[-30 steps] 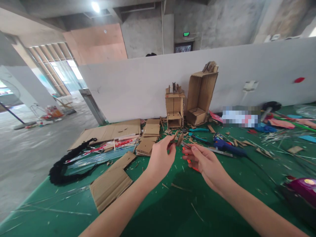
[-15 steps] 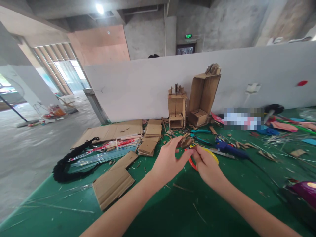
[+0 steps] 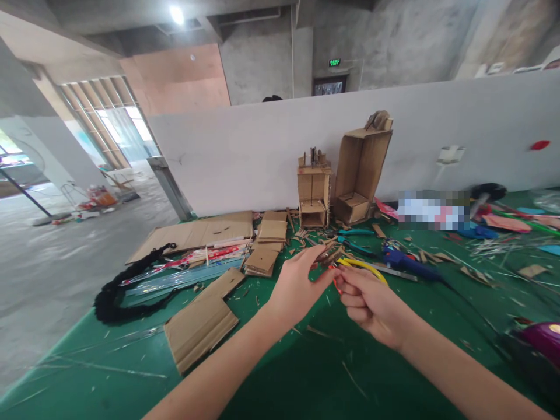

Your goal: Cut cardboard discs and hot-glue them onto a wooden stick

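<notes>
On the smooth green tabletop (image 3: pixel 306 376): tall, open-fronted brown cardboard box (image 3: pixel 359 166), upright; left hand (image 3: pixel 295 283), fingers clamped; right hand (image 3: pixel 378 303) just beside, fingers curled, can't tell on what; small rough-edged brown cardboard piece (image 3: pixel 331 254) in left fingers.

On the table (image 3: pixel 301 379), two boxes (image 3: pixel 371 166) stand side by side, far back, before the wall (image 3: pixel 245 157). Yarn (image 3: pixel 105 306) and cardboard (image 3: pixel 201 328) lie left. A glue gun (image 3: pixel 403 261) lies right, near some pliers (image 3: pixel 359 249).
</notes>
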`<state>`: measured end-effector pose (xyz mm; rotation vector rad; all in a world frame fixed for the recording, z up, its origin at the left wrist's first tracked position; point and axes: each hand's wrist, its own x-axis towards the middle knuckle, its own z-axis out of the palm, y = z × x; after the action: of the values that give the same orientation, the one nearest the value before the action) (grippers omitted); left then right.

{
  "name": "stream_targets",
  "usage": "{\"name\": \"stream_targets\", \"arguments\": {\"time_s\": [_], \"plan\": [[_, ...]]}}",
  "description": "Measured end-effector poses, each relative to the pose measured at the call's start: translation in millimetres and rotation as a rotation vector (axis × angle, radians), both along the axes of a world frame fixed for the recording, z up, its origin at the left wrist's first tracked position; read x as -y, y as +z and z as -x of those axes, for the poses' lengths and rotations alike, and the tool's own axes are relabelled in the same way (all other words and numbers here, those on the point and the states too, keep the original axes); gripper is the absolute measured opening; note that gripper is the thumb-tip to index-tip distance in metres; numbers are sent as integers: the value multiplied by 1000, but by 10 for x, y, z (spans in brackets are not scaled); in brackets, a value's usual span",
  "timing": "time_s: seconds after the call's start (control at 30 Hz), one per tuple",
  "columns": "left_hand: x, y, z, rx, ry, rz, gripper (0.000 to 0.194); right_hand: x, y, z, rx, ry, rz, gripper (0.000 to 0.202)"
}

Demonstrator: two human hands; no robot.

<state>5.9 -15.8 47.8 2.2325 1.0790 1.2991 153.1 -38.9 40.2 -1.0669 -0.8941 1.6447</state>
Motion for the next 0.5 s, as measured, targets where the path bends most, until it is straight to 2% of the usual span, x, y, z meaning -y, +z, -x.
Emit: {"name": "stream_targets", "arguments": {"time_s": [0.07, 0.13, 0.23, 0.3, 0.33, 0.4, 0.5], "plan": [[-4, -12, -4, -1, 4, 16, 31, -7, -35, 15, 121, -56, -86, 28], [-6, -28, -15, 15, -10, 50, 31, -19, -79, 10, 377, -132, -281, 28], [-7, -68, -38, 30, -11, 84, 31, -45, -138, -34, 869, -249, -660, 24], [-9, -99, -49, 23, 5, 92, 32, -56, -155, -59, 1016, -285, -757, 25], [-11, -112, -52, 20, 12, 92, 32, -57, -153, -64, 1016, -283, -759, 25], [-13, -125, -55, 20, 10, 83, 33, -51, -129, -54, 883, -230, -669, 27], [-12, -113, -54, 38, -1, 56, 32, -29, -58, -22, 457, -101, -309, 28]]}}
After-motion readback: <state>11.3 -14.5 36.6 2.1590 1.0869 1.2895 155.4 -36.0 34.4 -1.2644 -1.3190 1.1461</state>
